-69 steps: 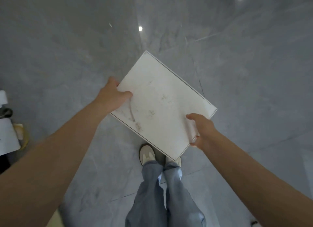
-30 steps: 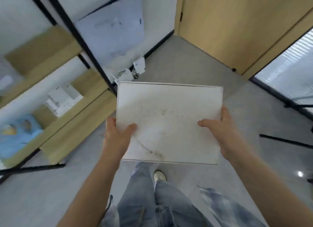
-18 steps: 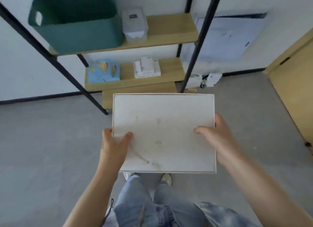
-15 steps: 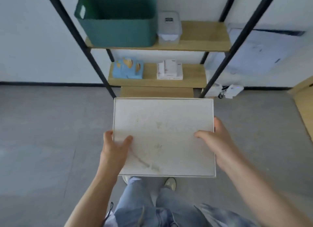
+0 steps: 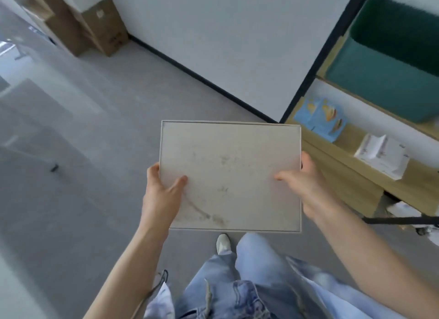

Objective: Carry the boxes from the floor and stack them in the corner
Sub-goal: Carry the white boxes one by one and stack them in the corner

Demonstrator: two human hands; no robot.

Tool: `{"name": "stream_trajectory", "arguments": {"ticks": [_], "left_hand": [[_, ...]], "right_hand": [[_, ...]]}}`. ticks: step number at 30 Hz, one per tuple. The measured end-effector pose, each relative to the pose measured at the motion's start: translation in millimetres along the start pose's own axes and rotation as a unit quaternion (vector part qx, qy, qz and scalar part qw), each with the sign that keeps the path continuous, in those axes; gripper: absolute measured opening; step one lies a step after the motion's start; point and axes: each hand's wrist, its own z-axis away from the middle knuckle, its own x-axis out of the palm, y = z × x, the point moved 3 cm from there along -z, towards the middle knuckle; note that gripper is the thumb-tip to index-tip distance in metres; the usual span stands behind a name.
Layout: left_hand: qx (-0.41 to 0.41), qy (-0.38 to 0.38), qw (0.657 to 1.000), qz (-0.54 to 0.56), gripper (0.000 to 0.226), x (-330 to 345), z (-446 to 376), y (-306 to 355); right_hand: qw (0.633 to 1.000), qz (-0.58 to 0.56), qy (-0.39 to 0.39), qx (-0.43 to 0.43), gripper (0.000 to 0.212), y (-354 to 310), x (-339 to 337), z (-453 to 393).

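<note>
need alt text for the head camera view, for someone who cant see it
A person holds a flat, scuffed white rectangular box level in front of them, left hand and right hand gripping its side edges, over a grey floor. A wooden shelf unit with a green plastic bin stands right; brown cardboard boxes sit far left.

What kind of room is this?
Probably a storeroom or office back room: brown cardboard boxes stacked by the wall, a metal-and-wood shelf rack holding a green bin, and a bare grey floor.
</note>
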Motion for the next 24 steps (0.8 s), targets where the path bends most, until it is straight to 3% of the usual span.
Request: {"name": "stream_trajectory", "arguments": {"ticks": [11,24], "left_hand": [[-0.077,0.102,0.988,0.09,0.041,-68,-179,54],[-0.116,0.202,0.959,0.16,0.057,-158,-400,149]], "right_hand": [[0.987,0.103,-0.104,-0.059,0.049,-159,179,-140],[0.953,0.175,-0.208,-0.135,0.046,-378,398,-272]]}}
